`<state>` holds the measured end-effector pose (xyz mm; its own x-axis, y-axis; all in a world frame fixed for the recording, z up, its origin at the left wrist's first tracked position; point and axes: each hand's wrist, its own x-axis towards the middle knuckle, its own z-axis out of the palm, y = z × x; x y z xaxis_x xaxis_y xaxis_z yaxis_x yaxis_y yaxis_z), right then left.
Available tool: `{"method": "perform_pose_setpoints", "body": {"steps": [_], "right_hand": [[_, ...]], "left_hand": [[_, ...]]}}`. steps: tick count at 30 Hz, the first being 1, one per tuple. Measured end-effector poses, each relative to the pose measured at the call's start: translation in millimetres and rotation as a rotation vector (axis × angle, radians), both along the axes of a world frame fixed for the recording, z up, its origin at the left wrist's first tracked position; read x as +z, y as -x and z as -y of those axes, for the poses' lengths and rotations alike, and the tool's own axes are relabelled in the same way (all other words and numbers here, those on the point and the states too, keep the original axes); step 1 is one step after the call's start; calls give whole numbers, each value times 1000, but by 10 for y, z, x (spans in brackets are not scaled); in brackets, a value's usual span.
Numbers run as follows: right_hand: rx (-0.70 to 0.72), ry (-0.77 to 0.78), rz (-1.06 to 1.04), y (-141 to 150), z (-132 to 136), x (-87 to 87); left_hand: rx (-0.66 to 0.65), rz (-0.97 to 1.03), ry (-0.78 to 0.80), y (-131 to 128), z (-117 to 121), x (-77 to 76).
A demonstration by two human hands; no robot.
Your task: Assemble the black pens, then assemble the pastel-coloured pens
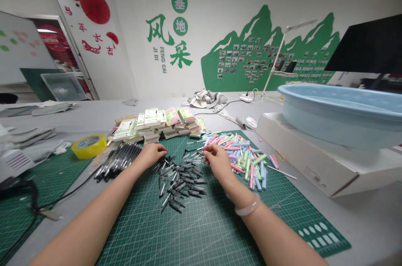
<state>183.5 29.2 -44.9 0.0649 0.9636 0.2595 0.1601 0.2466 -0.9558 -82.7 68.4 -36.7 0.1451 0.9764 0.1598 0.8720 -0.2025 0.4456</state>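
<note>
My left hand [152,153] is closed in a pinch at the far left side of a loose pile of black-and-clear pen caps [182,180]. Whatever its fingertips hold, if anything, is too small to tell. Across the pile, my right hand [217,161] pinches thumb against fingers by some thin clear and black pieces; what it grips cannot be made out. Black pens [121,158] lie in a row just left of my left hand. Pink, green, blue and purple tube-like pieces [248,159] are heaped to the right of my right hand. Everything rests on a green cutting mat [188,236].
Small boxes [153,121] are stacked behind the caps. A yellow tape roll [89,146] sits at the left. On the right, a blue basin [339,119] stands on a white carton [317,161]. Grey cloths [209,99] and a cable lie at the back.
</note>
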Motion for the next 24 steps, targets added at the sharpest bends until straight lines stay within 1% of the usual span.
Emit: {"method": "perform_pose_setpoints", "body": {"steps": [4, 8, 12, 14, 16, 18, 20, 22, 24], "right_hand": [[-18, 23, 14, -19, -22, -15], [-34, 28, 16, -45, -37, -4], [-40, 25, 18, -59, -47, -6], [-39, 26, 14, -62, -50, -9], [-40, 21, 17, -63, -51, -12], [-43, 12, 27, -64, -53, -15], [-42, 6, 34, -63, -56, -22], [-41, 1, 32, -61, -58, -32], [-39, -5, 31, -57, -59, -45]], "left_hand": [[-41, -20, 20, -53, 20, 29], [-68, -74, -16, -67, 25, 44], [-110, -102, 36, -118, 57, 60], [-94, -94, 27, -150, 79, 89], [-70, -91, -23, -196, 96, 133], [-69, -97, -75, -272, 103, 178], [-102, -118, -96, -390, 99, 205], [-138, -146, -91, -539, 87, 197], [-154, -161, -90, -693, 74, 157]]}}
